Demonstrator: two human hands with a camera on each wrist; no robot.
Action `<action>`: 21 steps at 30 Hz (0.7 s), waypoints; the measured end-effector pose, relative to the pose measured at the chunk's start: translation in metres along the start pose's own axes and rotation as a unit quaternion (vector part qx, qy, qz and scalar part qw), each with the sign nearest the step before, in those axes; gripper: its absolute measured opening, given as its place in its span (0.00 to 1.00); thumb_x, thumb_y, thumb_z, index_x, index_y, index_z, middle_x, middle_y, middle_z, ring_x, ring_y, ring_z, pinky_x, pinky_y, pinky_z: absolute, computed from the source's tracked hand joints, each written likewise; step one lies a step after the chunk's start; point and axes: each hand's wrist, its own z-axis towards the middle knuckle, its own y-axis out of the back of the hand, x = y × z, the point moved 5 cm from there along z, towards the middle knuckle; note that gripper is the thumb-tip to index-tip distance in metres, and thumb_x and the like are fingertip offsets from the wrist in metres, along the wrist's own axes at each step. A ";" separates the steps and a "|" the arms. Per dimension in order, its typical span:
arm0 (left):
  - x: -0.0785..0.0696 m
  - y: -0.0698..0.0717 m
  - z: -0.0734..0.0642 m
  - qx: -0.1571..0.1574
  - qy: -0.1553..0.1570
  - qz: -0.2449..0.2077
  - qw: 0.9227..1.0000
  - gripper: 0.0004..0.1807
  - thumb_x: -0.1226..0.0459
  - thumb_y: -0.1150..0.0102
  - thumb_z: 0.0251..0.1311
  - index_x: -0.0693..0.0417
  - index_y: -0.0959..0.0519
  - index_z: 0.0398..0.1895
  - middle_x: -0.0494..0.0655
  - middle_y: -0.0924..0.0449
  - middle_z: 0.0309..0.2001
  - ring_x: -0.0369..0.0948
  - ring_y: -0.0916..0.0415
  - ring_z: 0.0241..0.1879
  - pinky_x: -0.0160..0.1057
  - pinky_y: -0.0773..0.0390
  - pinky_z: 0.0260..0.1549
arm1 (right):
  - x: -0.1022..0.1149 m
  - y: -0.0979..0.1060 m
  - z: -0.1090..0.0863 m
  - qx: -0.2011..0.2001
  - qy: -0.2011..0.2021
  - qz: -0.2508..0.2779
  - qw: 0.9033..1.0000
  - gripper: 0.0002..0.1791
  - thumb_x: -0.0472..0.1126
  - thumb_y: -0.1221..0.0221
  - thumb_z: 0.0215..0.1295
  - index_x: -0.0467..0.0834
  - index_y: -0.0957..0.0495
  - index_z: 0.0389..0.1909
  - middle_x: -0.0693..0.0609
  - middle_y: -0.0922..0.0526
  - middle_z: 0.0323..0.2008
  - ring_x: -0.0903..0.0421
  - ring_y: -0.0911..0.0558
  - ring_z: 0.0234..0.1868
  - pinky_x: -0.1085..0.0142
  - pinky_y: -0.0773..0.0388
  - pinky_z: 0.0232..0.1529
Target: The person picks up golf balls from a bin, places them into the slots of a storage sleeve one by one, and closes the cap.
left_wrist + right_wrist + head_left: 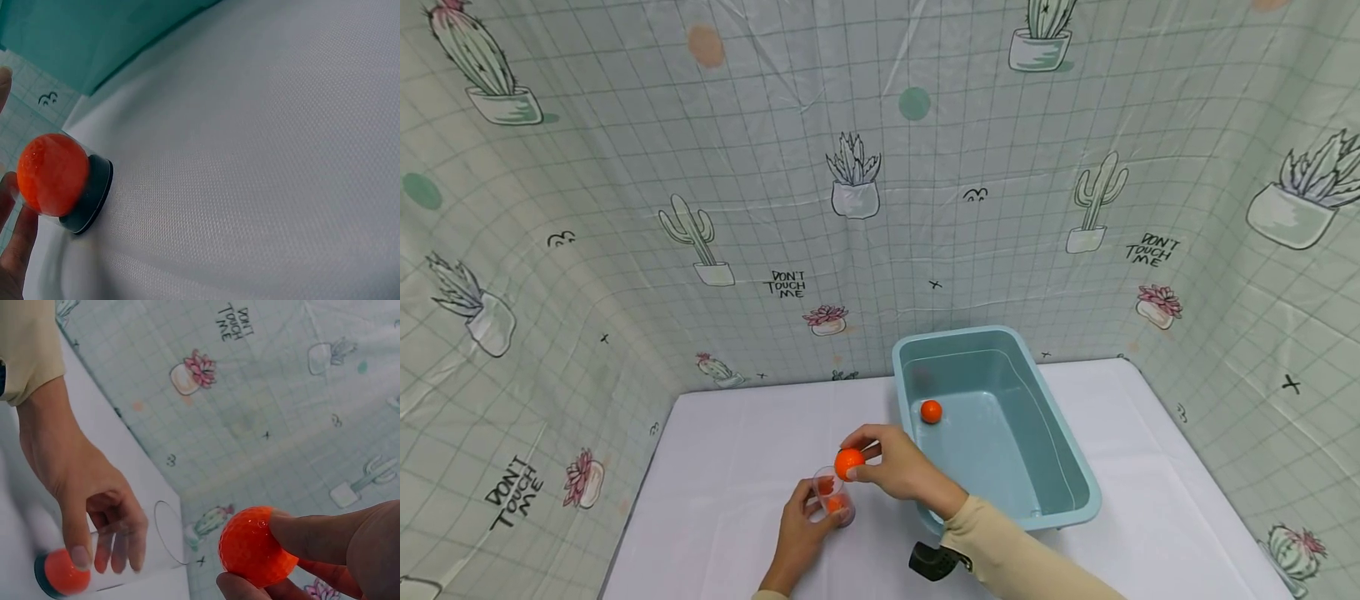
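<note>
An orange dimpled golf ball (255,547) is pinched between the thumb and fingers of my right hand (895,462). In the head view that ball is right at the mouth of a clear cylinder (164,547). My left hand (800,527) grips the cylinder round its side, thumb on one side and fingers on the other. The cylinder has a dark base (94,194), and another orange ball (53,175) sits inside at that end. In the right wrist view its open rim points away from the base, toward the held ball.
A blue-green plastic tub (992,450) stands on the white-covered table (730,467), to the right of the cylinder. One orange ball (931,411) lies in its far left part. A black device (934,561) shows at the right wrist. A cactus-printed curtain (880,250) surrounds the table's back and sides.
</note>
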 end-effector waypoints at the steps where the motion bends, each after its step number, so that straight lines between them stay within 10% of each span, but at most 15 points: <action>1: 0.001 0.000 0.001 -0.002 -0.004 -0.001 1.000 0.27 0.70 0.21 0.55 0.62 0.22 0.57 0.56 0.19 0.56 0.49 0.21 0.57 0.30 0.20 0.58 | 0.000 -0.003 0.001 0.001 0.002 -0.001 1.000 0.14 0.27 0.30 0.63 0.35 0.16 0.50 0.44 0.13 0.47 0.47 0.17 0.47 0.61 0.16 0.50; 21: 0.000 0.002 0.002 -0.002 -0.015 0.000 1.000 0.25 0.68 0.20 0.54 0.61 0.23 0.53 0.51 0.18 0.51 0.39 0.22 0.54 0.32 0.20 0.60 | 0.001 -0.031 0.024 0.026 -0.046 -0.063 0.997 0.13 0.26 0.29 0.60 0.37 0.15 0.46 0.46 0.14 0.42 0.54 0.20 0.39 0.63 0.15 0.44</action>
